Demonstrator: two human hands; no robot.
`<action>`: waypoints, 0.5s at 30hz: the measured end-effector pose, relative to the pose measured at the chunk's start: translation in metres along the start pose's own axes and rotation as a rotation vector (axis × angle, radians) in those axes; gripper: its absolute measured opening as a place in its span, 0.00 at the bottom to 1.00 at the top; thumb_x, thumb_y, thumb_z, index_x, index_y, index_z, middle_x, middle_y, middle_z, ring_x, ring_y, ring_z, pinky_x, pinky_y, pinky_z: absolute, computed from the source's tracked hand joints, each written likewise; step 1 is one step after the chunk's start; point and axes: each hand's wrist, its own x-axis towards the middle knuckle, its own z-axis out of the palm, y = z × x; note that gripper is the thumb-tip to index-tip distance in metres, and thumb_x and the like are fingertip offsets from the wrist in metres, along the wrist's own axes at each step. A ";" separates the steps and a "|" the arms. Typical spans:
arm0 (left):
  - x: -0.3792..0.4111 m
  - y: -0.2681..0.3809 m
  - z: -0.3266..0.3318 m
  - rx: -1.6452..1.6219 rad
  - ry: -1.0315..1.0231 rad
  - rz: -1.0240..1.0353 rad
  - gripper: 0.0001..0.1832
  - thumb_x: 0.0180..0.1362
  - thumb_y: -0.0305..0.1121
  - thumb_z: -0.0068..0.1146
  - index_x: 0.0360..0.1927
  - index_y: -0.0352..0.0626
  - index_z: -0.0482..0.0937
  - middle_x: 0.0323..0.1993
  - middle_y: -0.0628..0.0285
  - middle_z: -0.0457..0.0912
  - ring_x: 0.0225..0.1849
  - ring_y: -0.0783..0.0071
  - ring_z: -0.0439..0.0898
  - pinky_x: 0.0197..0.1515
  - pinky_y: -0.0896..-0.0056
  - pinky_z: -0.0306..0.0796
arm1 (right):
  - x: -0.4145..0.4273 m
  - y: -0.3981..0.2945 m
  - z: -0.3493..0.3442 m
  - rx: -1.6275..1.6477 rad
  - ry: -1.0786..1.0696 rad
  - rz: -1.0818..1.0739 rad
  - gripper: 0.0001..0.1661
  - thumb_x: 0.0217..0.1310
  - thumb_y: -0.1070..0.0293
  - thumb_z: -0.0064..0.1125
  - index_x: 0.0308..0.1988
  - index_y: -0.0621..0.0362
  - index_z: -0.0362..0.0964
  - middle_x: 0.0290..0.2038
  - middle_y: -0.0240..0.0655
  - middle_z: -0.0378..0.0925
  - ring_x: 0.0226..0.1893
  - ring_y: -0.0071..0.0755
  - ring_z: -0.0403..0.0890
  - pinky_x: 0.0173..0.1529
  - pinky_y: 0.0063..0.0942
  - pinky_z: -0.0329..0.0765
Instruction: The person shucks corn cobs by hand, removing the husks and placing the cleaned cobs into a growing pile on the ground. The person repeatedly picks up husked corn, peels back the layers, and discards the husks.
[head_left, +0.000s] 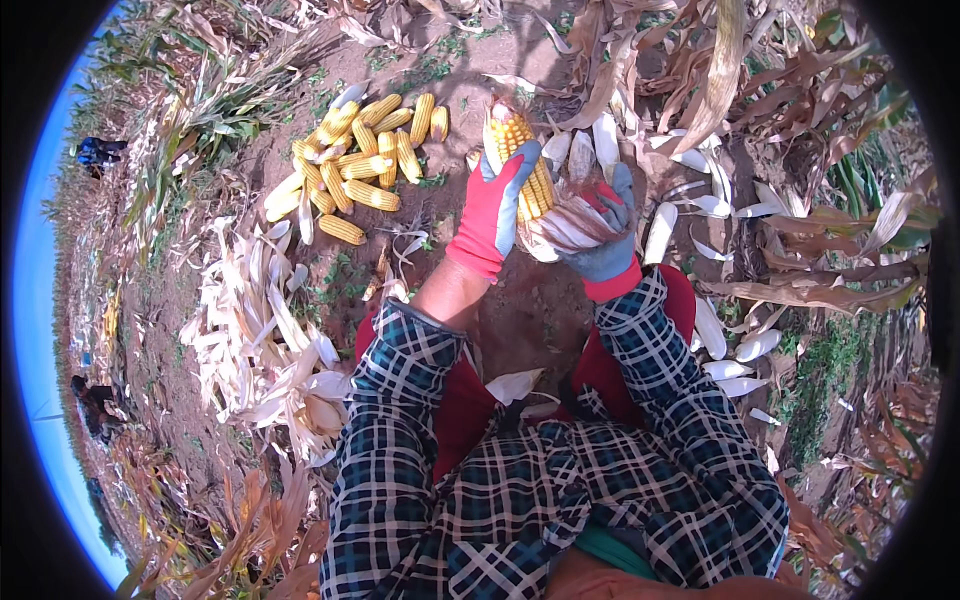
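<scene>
A large ear of corn (534, 199) with bare yellow kernels is held between my hands, tilted, above the soil. My left hand (495, 202), in a red and grey work glove, grips the ear along its side. In the matching glove, my right hand (606, 229) clutches the peeled-back husk and brown silk (574, 223) at the ear's near end. Pale husk also clings to the ear's far left side. Just beyond my right hand lie several ears still in their husks (581, 156).
A pile of husked yellow corn ears (352, 161) lies to the left. Nearer, a heap of stripped husks (255, 330) covers the soil. More unhusked ears (709, 330) and dry cornstalks (825, 292) lie on the right. Two people (97, 409) are far off at left.
</scene>
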 end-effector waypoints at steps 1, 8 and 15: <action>-0.003 0.002 0.003 0.014 0.018 0.027 0.17 0.59 0.31 0.55 0.50 0.37 0.72 0.43 0.65 0.79 0.42 0.79 0.77 0.46 0.75 0.70 | 0.002 -0.001 -0.008 0.001 -0.209 0.028 0.25 0.68 0.44 0.36 0.25 0.47 0.67 0.25 0.29 0.72 0.35 0.34 0.77 0.44 0.43 0.76; 0.005 -0.006 0.001 0.620 0.109 0.464 0.34 0.38 0.41 0.73 0.50 0.38 0.73 0.42 0.54 0.80 0.43 0.67 0.81 0.45 0.69 0.73 | 0.018 -0.003 -0.041 0.026 -0.451 0.128 0.32 0.66 0.39 0.35 0.15 0.44 0.63 0.15 0.28 0.69 0.23 0.38 0.76 0.40 0.44 0.75; 0.058 0.016 -0.062 0.048 0.213 0.212 0.19 0.49 0.37 0.65 0.41 0.38 0.76 0.31 0.59 0.79 0.31 0.71 0.79 0.37 0.71 0.73 | -0.017 0.006 -0.024 -0.590 -0.685 0.155 0.31 0.69 0.49 0.40 0.16 0.54 0.67 0.12 0.28 0.65 0.12 0.21 0.66 0.21 0.19 0.64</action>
